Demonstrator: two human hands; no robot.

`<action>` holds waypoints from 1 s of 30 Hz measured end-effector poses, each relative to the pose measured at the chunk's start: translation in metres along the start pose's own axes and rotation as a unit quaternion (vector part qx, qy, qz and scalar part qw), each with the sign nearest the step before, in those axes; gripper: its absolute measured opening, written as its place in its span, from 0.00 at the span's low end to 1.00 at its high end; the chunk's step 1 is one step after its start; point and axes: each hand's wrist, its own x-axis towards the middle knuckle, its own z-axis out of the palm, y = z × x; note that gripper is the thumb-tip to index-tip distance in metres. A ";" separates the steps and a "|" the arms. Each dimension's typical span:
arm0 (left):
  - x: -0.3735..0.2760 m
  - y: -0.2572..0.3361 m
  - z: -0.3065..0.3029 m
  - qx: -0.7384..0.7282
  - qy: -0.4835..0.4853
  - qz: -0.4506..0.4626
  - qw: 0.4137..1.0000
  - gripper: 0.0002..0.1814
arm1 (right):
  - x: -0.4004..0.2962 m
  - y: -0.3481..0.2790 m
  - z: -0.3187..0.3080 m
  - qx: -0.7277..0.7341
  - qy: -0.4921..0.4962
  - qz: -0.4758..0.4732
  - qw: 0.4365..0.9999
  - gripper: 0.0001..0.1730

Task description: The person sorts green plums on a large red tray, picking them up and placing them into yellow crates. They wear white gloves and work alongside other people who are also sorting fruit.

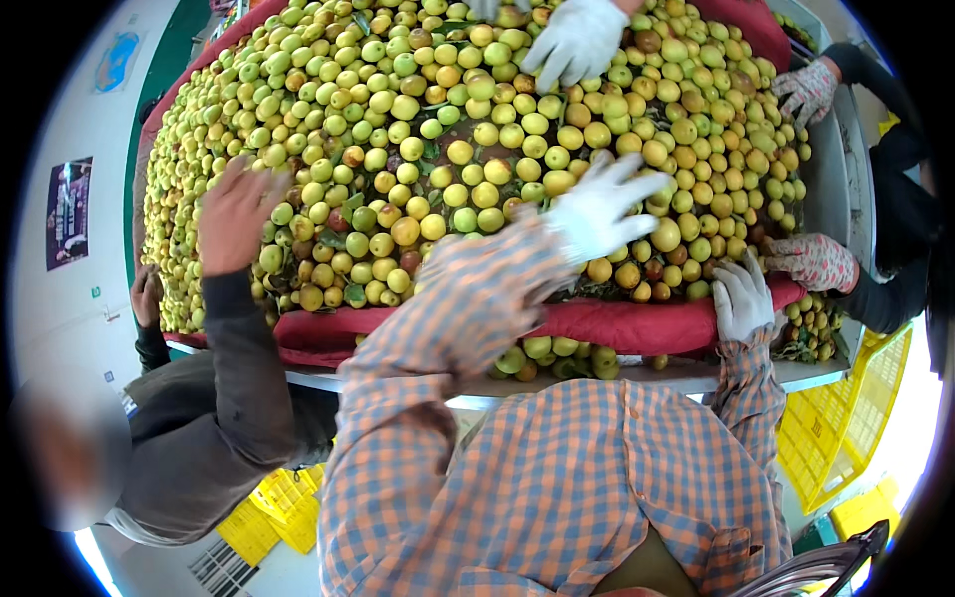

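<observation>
Many yellow-green fruits (455, 195), some reddish-brown, look like jujubes and lie heaped with loose leaves on a red cloth-lined table. My left hand (608, 209), in a white glove and blurred, reaches right across the heap, its fingers spread over the fruits. My right hand (744, 298), also gloved in white, is at the padded red cloth edge (634, 324) on the near right, fingers extended beside fruits. No fruit shows in either hand, though the palms are hidden.
Co-workers' gloved hands (578, 45) (809, 93) (817, 261) are over the far side and right edge. A bare-handed co-worker (235, 216) reaches in at left. More fruits (563, 358) lie in a metal trough below the cloth. Yellow plastic crates (835, 418) stand lower right, others lower left.
</observation>
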 end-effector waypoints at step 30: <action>-0.104 -0.130 -0.129 0.292 0.036 -0.209 0.933 0.15 | 0.009 -0.002 0.004 0.085 0.083 -0.030 0.992 0.12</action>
